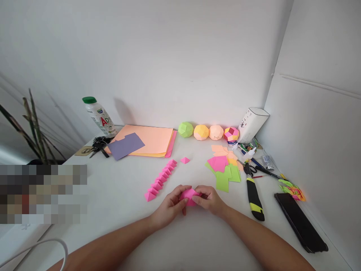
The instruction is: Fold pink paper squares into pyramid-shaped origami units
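Observation:
Between my two hands is a piece of pink paper (191,196), partly folded, held just above the white table. My left hand (172,205) pinches its left side, thumb in front and fingers behind. On the right side my right hand (210,199) grips the same paper between thumb and fingers. Left of my hands runs a slanting row of several folded pink paper pieces (160,180). One more folded pink piece (185,160) lies apart near the row's far end. My fingers cover parts of the held paper.
Coloured paper sheets (149,135) and a purple card (126,146) lie at the back left, near a bottle (100,116) and keys (101,143). Several paper balls (201,132) line the wall. Paper pieces (222,180), a utility knife (254,197) and a phone (301,223) lie right.

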Motion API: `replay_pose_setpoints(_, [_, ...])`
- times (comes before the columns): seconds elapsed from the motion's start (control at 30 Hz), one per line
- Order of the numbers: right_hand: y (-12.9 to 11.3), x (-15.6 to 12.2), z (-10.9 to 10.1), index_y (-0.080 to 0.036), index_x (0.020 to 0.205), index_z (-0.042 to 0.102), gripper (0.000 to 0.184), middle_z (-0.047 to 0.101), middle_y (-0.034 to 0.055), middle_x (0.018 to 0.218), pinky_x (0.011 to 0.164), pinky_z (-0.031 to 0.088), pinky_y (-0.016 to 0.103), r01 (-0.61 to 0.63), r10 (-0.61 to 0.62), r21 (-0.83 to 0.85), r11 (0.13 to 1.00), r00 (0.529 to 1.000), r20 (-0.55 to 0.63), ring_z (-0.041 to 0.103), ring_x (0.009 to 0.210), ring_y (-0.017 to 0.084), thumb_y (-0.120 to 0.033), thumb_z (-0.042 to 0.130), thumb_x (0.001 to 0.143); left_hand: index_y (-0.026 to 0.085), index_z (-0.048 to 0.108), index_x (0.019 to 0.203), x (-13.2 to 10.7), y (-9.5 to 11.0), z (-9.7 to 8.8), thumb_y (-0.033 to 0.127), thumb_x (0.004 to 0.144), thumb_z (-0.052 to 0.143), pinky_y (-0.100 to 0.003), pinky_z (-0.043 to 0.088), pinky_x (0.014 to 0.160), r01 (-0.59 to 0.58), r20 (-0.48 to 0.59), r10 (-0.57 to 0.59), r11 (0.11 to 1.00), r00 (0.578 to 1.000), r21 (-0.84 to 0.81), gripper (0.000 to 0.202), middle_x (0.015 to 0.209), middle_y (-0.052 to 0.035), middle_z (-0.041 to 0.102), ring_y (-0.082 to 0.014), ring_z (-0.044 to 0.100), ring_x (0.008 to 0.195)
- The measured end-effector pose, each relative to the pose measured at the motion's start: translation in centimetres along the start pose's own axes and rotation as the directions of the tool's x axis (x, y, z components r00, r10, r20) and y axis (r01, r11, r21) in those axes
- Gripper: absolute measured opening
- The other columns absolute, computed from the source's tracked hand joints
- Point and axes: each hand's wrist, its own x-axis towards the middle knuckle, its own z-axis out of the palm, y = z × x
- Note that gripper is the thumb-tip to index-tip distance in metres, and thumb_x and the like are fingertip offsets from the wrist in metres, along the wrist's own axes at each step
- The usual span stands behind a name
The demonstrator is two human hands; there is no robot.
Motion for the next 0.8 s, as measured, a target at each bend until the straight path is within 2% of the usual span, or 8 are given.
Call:
replay_pose_setpoints(0.27, [-0.03,0.01,-0.18,-0.017,0.077,0.068,0.021,0.054,-0.0001,0.067,0.057,0.038,0.026,-0.016,0.016,0.046,0.999,1.000,0.004,0.047,0.061,0.013,-0.037,0.061,0.081,0.031,0.058,0.117,0.25,-0.13,-0.48,0.033,0.082,0.060,-0.029,0.051,0.061,-0.026,0.033,0.028,0.998,0.999,-0.063,0.034,0.091,0.0007,0.045,-0.0107,0.052,0.066])
replay_pose_setpoints(0.43, [-0.29,-0.01,-0.24,-0.017,0.076,0.069,0.022,0.056,0.0006,0.067,0.061,0.040,0.026,0.002,-0.003,0.063,0.998,1.000,0.016,0.051,0.064,0.013,-0.036,0.060,0.082,0.029,0.062,0.112,0.34,0.08,-0.50,0.031,0.080,0.064,-0.028,0.050,0.062,-0.019,0.032,0.022,0.994,0.999,-0.111,0.032,0.086,0.0004,0.050,-0.0124,0.052,0.069])
replay_pose_setpoints(0.67, [-0.43,0.08,-0.23,-0.017,0.069,0.067,0.026,0.053,-0.0007,0.061,0.058,0.040,0.024,0.001,0.000,0.039,0.999,0.999,-0.032,0.047,0.061,0.012,-0.039,0.060,0.081,0.025,0.065,0.108,0.25,0.07,-0.32,0.040,0.084,0.056,-0.027,0.049,0.057,-0.010,0.008,0.010,0.996,1.000,0.091,0.030,0.085,0.0011,0.049,-0.0079,0.054,0.053])
replay_pose_setpoints(0.8, [-0.07,0.14,-0.14,-0.017,0.070,0.065,0.024,0.054,-0.0005,0.063,0.057,0.040,0.024,-0.025,0.029,0.055,0.998,0.996,-0.081,0.048,0.060,0.012,-0.038,0.062,0.080,0.022,0.064,0.106,0.14,0.41,-0.06,0.042,0.086,0.052,-0.025,0.045,0.052,-0.019,0.003,0.018,0.989,1.000,0.145,0.031,0.087,-0.0007,0.053,-0.0071,0.054,0.050])
